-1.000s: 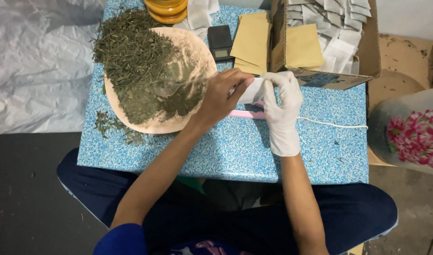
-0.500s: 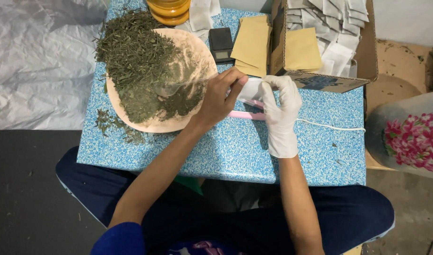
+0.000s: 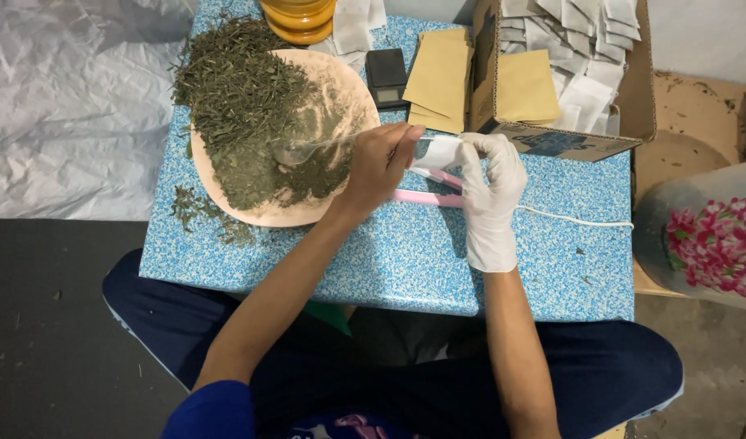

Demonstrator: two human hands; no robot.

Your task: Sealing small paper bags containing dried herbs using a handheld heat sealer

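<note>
Head view: left hand (image 3: 381, 167) fingers clenched on clear spoon (image 3: 308, 149) over dried leaves (image 3: 251, 106), gloved right hand (image 3: 491, 191) fingers pinching white sachet (image 3: 438, 152).

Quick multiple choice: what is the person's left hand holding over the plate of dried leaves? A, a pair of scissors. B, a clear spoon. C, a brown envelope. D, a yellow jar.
B: the bare left hand grips the handle of a clear spoon whose bowl lies on the dried leaves of the plate, while the gloved right hand holds a small white sachet.
</note>
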